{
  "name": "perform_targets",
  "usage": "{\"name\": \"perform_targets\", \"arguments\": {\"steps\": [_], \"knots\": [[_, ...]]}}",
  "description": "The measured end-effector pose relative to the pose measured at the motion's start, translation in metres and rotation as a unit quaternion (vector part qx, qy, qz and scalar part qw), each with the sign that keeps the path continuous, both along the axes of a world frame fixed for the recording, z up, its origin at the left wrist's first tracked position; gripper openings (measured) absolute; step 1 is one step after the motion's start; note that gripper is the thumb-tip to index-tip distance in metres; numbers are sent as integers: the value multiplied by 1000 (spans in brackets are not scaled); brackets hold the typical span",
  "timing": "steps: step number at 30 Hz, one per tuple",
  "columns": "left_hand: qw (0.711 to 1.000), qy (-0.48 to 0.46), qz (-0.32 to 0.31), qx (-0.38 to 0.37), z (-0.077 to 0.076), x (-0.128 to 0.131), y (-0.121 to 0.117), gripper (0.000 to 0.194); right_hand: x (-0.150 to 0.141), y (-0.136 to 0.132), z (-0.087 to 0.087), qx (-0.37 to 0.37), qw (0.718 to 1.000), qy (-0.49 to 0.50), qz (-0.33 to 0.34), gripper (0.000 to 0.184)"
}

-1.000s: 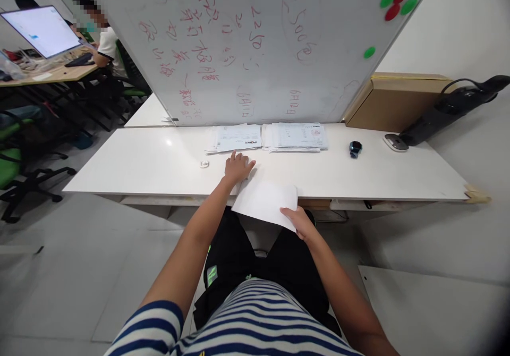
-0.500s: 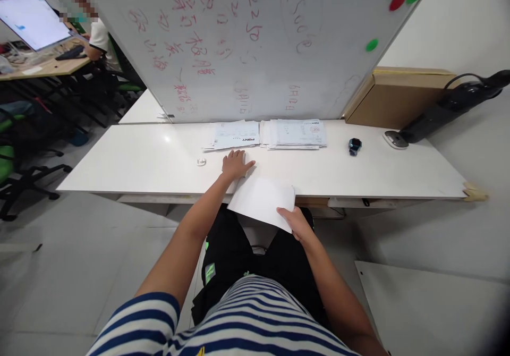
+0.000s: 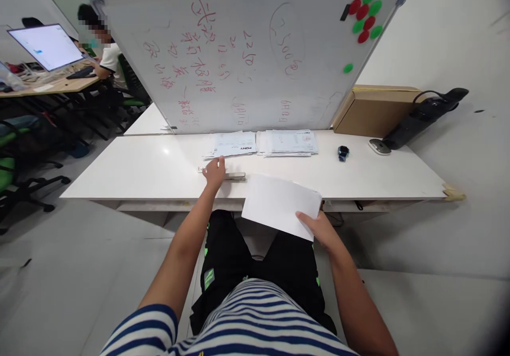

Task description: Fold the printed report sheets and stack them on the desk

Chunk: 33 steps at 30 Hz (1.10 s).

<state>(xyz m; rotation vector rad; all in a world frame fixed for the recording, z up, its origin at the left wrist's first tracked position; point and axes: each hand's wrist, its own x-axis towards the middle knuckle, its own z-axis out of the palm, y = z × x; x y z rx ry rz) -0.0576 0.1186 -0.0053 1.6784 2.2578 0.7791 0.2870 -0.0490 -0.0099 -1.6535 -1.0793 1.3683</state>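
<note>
My right hand (image 3: 319,229) is closed on the near right corner of a blank white sheaf of paper (image 3: 281,204). The sheaf is tilted over the front edge of the white table (image 3: 139,170). My left hand (image 3: 214,172) lies palm down on the table with its fingers loosely stretched out. Its fingertips are beside a small white round object (image 3: 201,169). A slim grey stapler (image 3: 236,176) lies just to the right of the hand and touches it.
Two stacks of printed papers (image 3: 233,143) (image 3: 289,142) lie at the foot of a whiteboard (image 3: 247,58). To the right are a small blue watch (image 3: 343,152), a cardboard box (image 3: 374,112) and a black device (image 3: 422,117). A person sits at a desk with a monitor (image 3: 45,47) far left.
My left hand has slid left along the table, uncovering the stapler. My right hand has drawn the paper sheaf to the right and slightly back. The camera view has tilted up.
</note>
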Motion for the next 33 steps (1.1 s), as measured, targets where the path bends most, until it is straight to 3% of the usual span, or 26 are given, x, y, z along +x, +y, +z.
{"name": "perform_targets", "arguments": {"steps": [5,9,19,24,28,30,33], "knots": [[999,30,-17,31,-22,-12,-23,48,16,-15,30,33,999,6,-4,59],[998,44,-17,37,-25,-9,-27,47,11,-18,44,55,998,43,-6,61],[997,66,-30,10,-20,-6,-32,48,-2,-11,42,59,996,65,-3,64],[997,71,-26,-5,-18,-3,-32,47,-4,-7,25,30,998,61,8,57],[996,87,-32,0,-21,0,-30,47,-14,21,13,55,996,61,-46,50],[995,92,-32,7,-23,0,-28,47,-21,48,13,74,993,55,-80,45],[995,96,-33,13,-26,0,-26,47,-33,105,20,99,991,53,-79,41]]}}
